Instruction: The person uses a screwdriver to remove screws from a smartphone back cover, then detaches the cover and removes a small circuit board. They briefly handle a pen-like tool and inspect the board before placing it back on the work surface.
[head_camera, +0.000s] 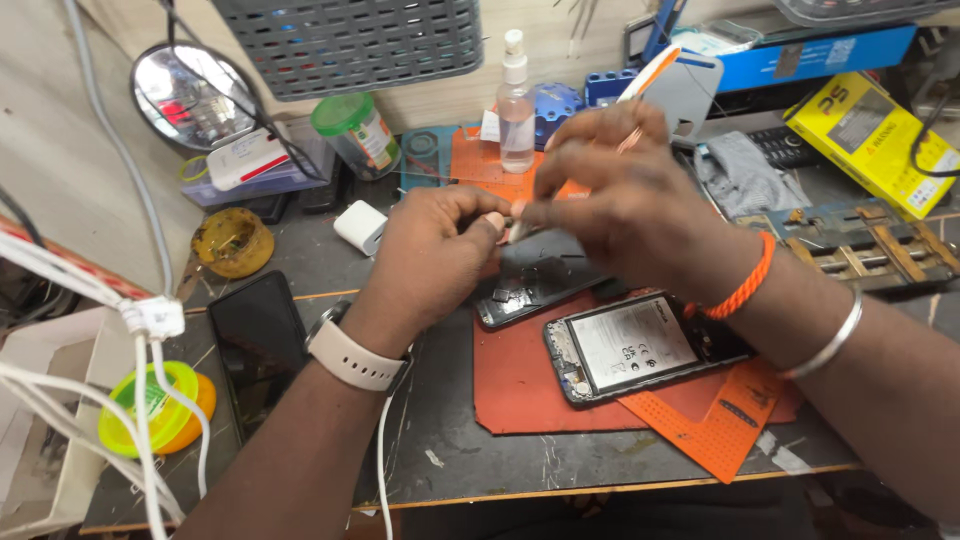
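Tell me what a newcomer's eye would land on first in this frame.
First, the two hands meeting at centre: the left hand and right hand pinch a slim tool above a dark phone part. Just below them, an opened phone with its battery showing lies on a red mat, an orange perforated mat jutting out at its right. At far left, a yellow-green lid stands out beside white cables.

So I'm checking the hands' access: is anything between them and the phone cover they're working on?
Nothing visible. The left hand and right hand meet directly over the dark phone cover, the right holding a thin tool.
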